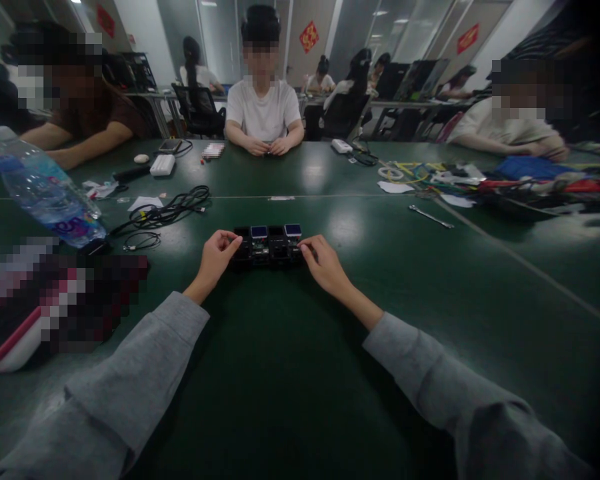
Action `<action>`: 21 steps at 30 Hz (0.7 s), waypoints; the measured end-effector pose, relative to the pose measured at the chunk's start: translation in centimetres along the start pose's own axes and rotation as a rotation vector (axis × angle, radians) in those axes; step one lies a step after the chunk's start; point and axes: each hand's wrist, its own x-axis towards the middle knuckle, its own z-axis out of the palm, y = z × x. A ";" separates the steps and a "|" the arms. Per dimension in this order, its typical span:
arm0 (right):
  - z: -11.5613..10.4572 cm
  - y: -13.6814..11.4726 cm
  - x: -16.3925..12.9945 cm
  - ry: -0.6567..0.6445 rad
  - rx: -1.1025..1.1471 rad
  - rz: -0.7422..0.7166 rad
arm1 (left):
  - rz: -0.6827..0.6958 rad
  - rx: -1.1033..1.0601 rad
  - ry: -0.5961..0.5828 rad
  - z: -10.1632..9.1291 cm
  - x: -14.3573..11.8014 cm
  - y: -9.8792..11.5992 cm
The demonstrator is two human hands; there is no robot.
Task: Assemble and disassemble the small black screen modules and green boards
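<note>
Left hand and right hand: mine, pinching opposite ends of black gadget on green desk.

Bare green table between both grey sleeves and near edge: open passage. Right of right hand: clear surface out to wrench. Left of left hand: black cables and water bottle blocking sideways reach. Beyond black device: open strip up to table seam. Far right: clutter of wires and papers.
</note>
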 end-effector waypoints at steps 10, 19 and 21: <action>0.2 0.1 0.0 -0.011 -0.020 -0.023 | 0.588 0.627 -0.148 -0.3 -2.1 1.9; 0.1 -0.1 0.0 -0.025 -0.017 -0.012 | 0.690 0.771 -0.220 0.1 -2.4 2.1; 0.1 -0.1 0.0 -0.033 -0.015 -0.004 | 0.692 0.772 -0.232 0.1 -2.4 2.1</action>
